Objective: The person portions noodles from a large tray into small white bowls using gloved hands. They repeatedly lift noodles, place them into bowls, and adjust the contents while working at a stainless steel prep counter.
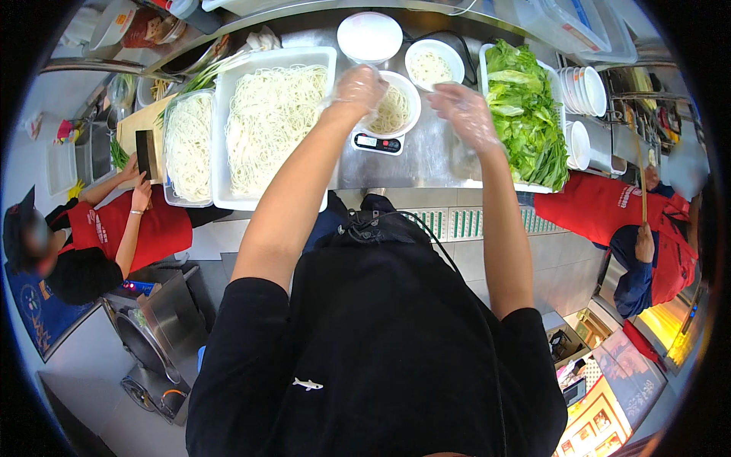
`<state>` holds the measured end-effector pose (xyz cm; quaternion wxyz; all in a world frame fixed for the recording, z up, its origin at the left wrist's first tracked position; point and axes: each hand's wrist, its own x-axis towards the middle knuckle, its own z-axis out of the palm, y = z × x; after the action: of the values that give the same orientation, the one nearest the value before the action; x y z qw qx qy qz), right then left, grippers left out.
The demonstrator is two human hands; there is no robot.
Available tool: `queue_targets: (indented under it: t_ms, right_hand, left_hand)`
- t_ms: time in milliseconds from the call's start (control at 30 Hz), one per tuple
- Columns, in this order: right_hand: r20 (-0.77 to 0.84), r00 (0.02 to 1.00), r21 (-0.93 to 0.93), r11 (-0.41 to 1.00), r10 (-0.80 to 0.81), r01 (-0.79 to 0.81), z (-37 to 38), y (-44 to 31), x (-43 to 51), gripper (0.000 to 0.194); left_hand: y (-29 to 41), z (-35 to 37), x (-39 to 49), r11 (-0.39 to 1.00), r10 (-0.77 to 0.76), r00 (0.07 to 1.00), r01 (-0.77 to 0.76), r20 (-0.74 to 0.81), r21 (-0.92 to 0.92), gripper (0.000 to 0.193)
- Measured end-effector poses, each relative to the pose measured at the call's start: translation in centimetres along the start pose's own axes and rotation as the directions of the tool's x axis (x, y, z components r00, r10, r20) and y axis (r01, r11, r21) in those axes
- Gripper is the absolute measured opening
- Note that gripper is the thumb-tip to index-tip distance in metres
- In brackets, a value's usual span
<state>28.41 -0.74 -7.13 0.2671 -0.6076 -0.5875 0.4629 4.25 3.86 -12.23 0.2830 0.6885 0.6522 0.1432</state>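
My left hand (361, 88), in a clear plastic glove, is over the left side of a white bowl (416, 105) of pale noodles (393, 111). Its fingertips are hard to make out, so I cannot tell whether it grips anything. Under the bowl is a small white digital scale (378, 143) with a lit display. My right hand (465, 116), also gloved, hovers between this bowl and the leafy greens (519, 114), its fingers loosely apart with nothing visible in them. Just beyond it stands a second bowl (435, 44) with some noodles (431, 68).
A white tub (334, 63) and a clear tub (167, 191) hold noodles at left. A white round container (370, 35) is behind the scale. Stacked bowls (594, 91) stand right. One co-worker (131, 223) holds a cleaver (145, 154) at left; another (605, 211) holds a stick at right.
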Motion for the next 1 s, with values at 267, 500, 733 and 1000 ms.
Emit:
queue_targets:
  t_ms: [267, 500, 733, 1000]
  right_hand:
    - [-0.149, 0.931, 0.581, 0.791, 0.333, -0.190, 1.5, 10.7, -8.1, 0.022]
    - [-0.155, 0.950, 0.563, 0.815, 0.270, -0.139, 2.5, 10.2, -5.9, 0.023]
    - [-0.214, 0.970, 0.171, 0.982, 0.120, -0.084, 7.0, 13.2, 4.1, 0.027]
    - [-0.271, 0.921, 0.138, 0.959, 0.278, -0.249, 9.0, 12.6, 5.9, 0.021]
  left_hand:
    - [-7.9, -2.3, -8.6, 0.851, -0.310, 0.935, 0.192, -0.172, -0.488, 0.034]
    - [-8.4, -2.0, -9.6, 0.719, -0.435, 0.895, 0.278, -0.101, -0.637, 0.037]
    - [-7.3, 1.7, -5.0, 0.903, -0.297, 0.947, 0.237, -0.122, -0.359, 0.033]
    - [-9.3, 3.7, -4.1, 0.799, -0.425, 0.903, 0.344, -0.059, -0.493, 0.022]
